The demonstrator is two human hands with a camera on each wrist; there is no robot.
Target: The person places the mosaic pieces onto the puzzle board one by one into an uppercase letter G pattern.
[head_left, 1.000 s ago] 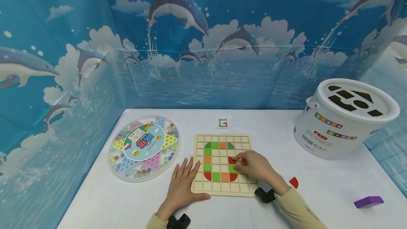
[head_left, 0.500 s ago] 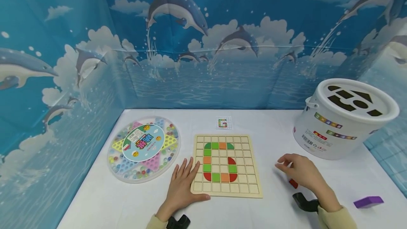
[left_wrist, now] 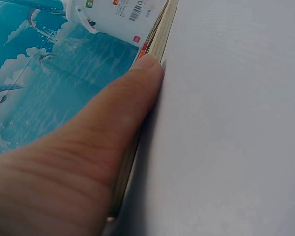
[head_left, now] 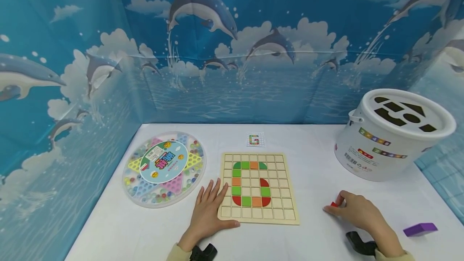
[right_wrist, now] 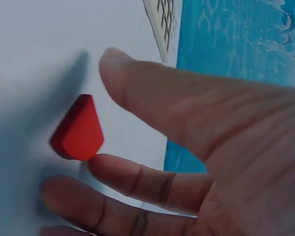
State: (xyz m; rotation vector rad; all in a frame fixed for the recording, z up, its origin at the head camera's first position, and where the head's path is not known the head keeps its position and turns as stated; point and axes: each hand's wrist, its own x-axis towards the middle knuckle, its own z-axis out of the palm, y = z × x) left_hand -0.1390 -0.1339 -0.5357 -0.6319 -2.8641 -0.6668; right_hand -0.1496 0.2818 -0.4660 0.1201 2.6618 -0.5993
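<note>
My left hand [head_left: 207, 211] lies with fingers spread at the near left corner of a wooden grid board [head_left: 278, 191]. In the left wrist view its thumb [left_wrist: 123, 96] rests along the board's front edge. Red, green and orange pieces lie in the grid, tracing a G-like outline. Right of the board, my right hand [head_left: 359, 212] reaches down around a red quarter-circle block [right_wrist: 83, 132] on the white cloth. Seen from the right wrist, the index fingertip is right at the block's edge, while the thumb stands apart from it.
Behind the board lies a small pattern card [head_left: 255, 139] with a colored G. A round marble game board [head_left: 164, 196] is at the left. A white bucket [head_left: 384, 148] with a shape-cutout lid stands at the back right, and a purple block [head_left: 420, 229] lies at the far right.
My right hand has left a red quarter-circle on the grid board, moved right, and come down around the loose red block. My left hand has stayed at the board.
</note>
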